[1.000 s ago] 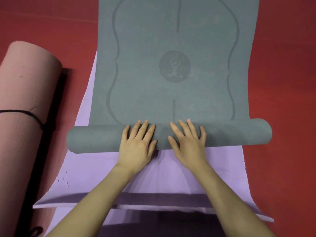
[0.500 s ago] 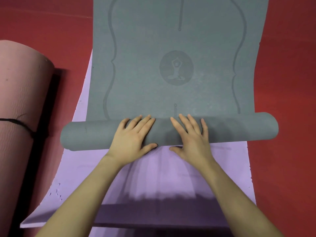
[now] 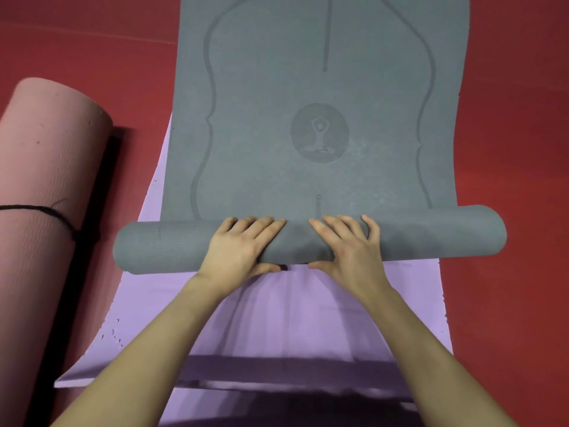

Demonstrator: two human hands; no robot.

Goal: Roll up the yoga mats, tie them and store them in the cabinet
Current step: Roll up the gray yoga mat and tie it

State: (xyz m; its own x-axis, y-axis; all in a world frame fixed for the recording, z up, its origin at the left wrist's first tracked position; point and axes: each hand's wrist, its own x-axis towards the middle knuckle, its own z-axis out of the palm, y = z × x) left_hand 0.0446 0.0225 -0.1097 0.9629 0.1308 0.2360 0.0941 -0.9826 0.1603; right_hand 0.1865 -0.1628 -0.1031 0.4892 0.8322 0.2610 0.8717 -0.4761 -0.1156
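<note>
Your left hand [image 3: 243,248] and right hand [image 3: 351,251] wrap the rolled end of the grey foam yoga mat [image 3: 308,118], fingers over the top, thumbs beneath. It lies on the flat lilac mat [image 3: 277,318], rolled farther than a second ago.

A red floor [image 3: 508,149] fills the whole background, smooth and matte, with a faint pale seam line running across its upper left part. The light is even and soft, and dark shadow lies along the bottom edge.
</note>
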